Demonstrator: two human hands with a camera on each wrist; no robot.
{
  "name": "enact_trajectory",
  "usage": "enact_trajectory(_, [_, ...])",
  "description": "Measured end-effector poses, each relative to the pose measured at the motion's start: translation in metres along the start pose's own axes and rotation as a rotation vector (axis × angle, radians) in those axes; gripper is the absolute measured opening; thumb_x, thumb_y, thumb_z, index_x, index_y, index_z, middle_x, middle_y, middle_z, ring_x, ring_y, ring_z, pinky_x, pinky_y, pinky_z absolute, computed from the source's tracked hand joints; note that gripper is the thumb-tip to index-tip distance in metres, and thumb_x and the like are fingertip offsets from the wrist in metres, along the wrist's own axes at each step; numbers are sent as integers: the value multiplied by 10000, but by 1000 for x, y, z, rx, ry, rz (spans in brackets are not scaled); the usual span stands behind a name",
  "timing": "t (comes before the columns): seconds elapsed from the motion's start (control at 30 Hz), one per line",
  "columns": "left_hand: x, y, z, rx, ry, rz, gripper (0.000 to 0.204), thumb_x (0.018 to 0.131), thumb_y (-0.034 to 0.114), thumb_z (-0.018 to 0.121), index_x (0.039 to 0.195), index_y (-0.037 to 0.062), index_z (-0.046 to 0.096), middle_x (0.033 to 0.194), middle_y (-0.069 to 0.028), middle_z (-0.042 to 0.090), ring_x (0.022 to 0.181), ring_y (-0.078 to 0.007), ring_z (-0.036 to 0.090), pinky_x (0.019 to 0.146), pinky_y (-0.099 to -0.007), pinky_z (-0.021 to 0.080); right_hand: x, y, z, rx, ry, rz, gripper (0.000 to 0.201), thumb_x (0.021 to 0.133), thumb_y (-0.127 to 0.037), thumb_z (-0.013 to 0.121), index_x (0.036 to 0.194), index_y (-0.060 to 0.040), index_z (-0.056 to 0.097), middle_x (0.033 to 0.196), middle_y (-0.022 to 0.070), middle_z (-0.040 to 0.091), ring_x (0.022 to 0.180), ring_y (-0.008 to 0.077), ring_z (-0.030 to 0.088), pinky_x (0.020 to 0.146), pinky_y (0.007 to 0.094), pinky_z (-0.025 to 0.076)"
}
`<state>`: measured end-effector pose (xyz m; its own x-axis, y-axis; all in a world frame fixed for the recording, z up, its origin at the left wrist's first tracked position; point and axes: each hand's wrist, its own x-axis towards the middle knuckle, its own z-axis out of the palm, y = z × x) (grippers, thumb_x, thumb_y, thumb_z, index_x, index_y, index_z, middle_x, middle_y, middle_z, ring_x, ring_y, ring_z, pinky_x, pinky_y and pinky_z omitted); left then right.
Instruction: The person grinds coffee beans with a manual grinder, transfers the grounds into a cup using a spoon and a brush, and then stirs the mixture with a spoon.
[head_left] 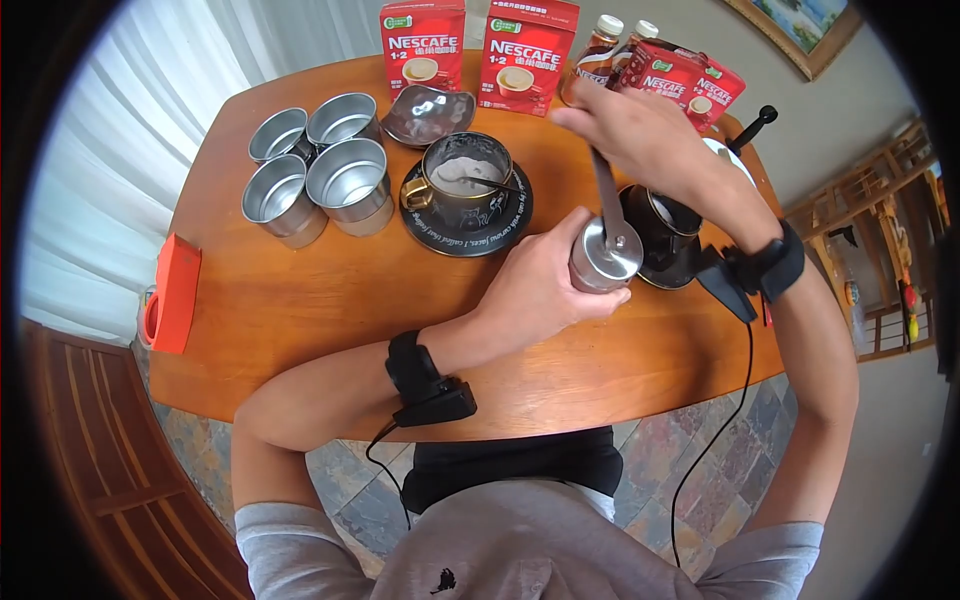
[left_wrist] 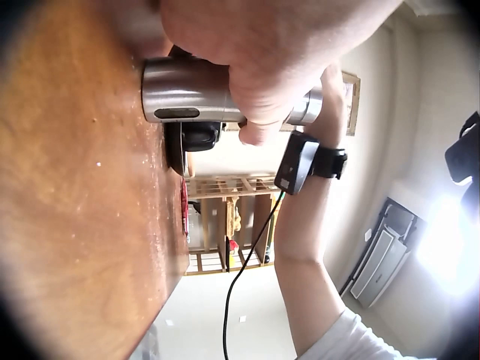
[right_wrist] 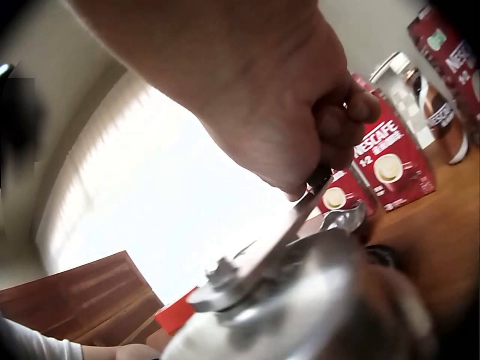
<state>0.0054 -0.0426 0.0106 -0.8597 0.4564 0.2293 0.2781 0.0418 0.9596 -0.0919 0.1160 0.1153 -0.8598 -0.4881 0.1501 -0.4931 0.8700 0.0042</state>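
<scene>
A steel hand coffee grinder (head_left: pixel 605 262) is upright near the front right of the table. My left hand (head_left: pixel 540 280) grips its body, the thumb and fingers wrapped round it. In the left wrist view, the grinder's base (left_wrist: pixel 161 90) is right at the tabletop. My right hand (head_left: pixel 650 140) holds the far end of the crank (head_left: pixel 606 190), which points away from me. Curled fingers (right_wrist: pixel 341 124) cover its knob in the right wrist view. Just right of the grinder, a dark cup (head_left: pixel 668 222) on a dark saucer is partly hidden by my right forearm.
Left of the grinder, a black cup (head_left: pixel 450 208) with pale powder and a spoon stands on a black saucer (head_left: pixel 440 238). Several steel cups (head_left: pixel 350 190) and a dark shiny bowl (head_left: pixel 430 115) lie beyond. Red Nescafe boxes (head_left: pixel 530 55) and bottles (head_left: pixel 600 50) line the back.
</scene>
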Motion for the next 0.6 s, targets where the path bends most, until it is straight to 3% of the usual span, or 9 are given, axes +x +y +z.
enact_trajectory(0.07, [0,-3,1,39,22,62,517,785,214,873,1148,32,553,1014,-195,744,943,-362,756,804,-413,572,-24,14,-4,12,65,40,379,1088,-425,536,1090,-49,587,812,168,703,851,393,706,745,502,527])
enact_trajectory(0.17, [-1,3,1,-1,9,1,509,800,182,891,1175,22,586,1016,-92,702,943,-153,684,873,-327,541,-64,21,-10,36,93,145,346,1087,-386,557,1038,-43,564,801,167,715,802,392,710,689,489,524])
enact_trajectory(0.3, [-2,5,1,-5,9,-12,512,802,180,891,1184,21,588,1021,-94,702,943,-152,681,879,-322,538,-119,20,-3,107,227,181,291,1071,-329,609,1020,-52,536,751,158,700,683,403,689,602,489,501])
enact_trajectory(0.4, [-2,4,1,-4,9,-7,513,804,178,891,1189,21,591,1028,-94,703,944,-150,678,885,-316,536,-155,5,-8,87,179,237,285,1049,-330,646,999,-70,542,687,124,667,593,369,664,541,461,485])
enact_trajectory(0.6, [-1,4,2,5,17,22,485,809,173,892,1176,30,609,1048,-76,707,968,-133,666,893,-306,529,-190,-33,-12,-23,276,0,324,997,-387,700,910,-109,558,597,56,577,484,279,597,473,385,457])
